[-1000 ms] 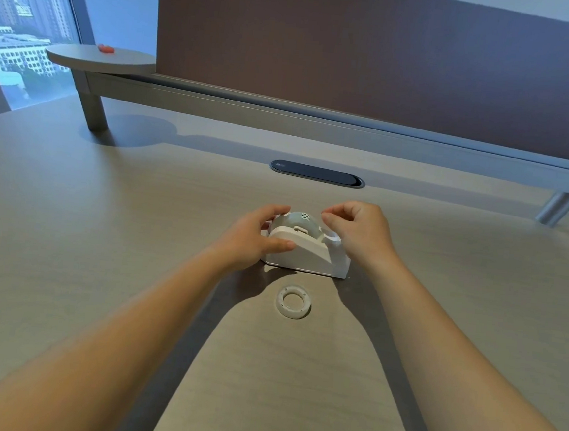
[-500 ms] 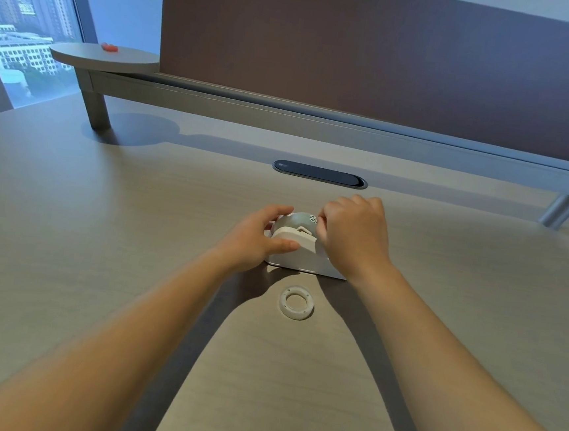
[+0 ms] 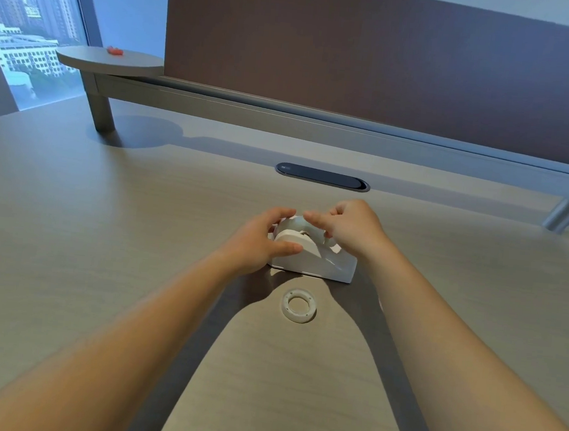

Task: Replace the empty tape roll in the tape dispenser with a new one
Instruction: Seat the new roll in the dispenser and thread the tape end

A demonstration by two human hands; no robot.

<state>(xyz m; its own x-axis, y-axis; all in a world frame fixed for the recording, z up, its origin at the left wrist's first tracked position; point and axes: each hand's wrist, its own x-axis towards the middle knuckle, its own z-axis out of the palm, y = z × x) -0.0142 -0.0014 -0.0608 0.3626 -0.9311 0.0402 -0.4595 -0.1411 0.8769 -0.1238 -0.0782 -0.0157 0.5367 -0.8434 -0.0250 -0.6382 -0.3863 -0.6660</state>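
A white tape dispenser (image 3: 313, 262) stands on the desk at the centre of the view. My left hand (image 3: 260, 240) grips its left end, thumb on the near side, fingers over the back. My right hand (image 3: 350, 228) hovers over the top, fingers pinched at the tape roll (image 3: 296, 220) seated in the dispenser. Whether the fingertips hold a tape end is too small to tell. A small white ring, the empty core (image 3: 298, 305), lies flat on the desk just in front of the dispenser.
A wooden desk (image 3: 102, 233) spreads all around. A dark cable slot (image 3: 322, 176) sits behind the dispenser. A brown partition (image 3: 392, 70) on a metal rail closes the back. A round shelf (image 3: 111, 61) with a small red item stands far left.
My right hand slid left over the dispenser's top, then lifted slightly with its fingers pinched at the roll. My left hand stayed on the dispenser's left end.
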